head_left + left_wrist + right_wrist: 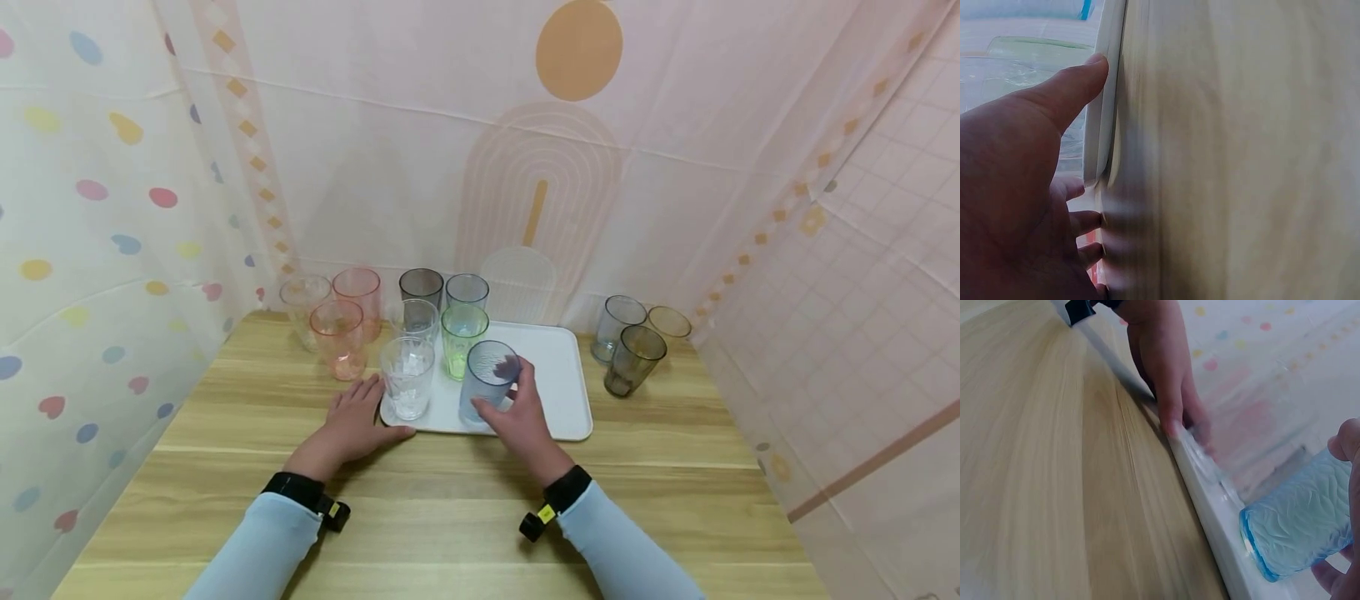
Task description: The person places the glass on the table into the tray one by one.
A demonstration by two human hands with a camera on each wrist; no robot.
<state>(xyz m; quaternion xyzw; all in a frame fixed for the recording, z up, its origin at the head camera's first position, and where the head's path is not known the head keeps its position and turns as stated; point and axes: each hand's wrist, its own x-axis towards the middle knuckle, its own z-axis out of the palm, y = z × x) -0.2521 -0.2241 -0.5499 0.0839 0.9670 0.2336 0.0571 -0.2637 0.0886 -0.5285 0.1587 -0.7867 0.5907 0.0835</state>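
Observation:
My right hand (523, 421) grips a blue textured drinking glass (477, 385), thumb on the near side and fingers behind. The glass stands upright at the front of the white tray (564, 375). In the right wrist view its base (1259, 547) is at the tray. My left hand (352, 429) rests at the tray's front left corner, fingers extended. In the left wrist view, its thumb (1085, 78) lies against the tray rim. A clear glass (407, 383) stands on the tray beside that hand. Behind are a green glass (463, 337), another clear one, a dark one and a bluish one.
Left of the tray stand two pinkish glasses (341, 346) and a clear glass (303, 308). To the right are a dark brown glass (633, 362), a greyish glass (618, 325) and an amber one (671, 321). A patterned curtain (375, 167) hangs behind the wooden table (450, 517).

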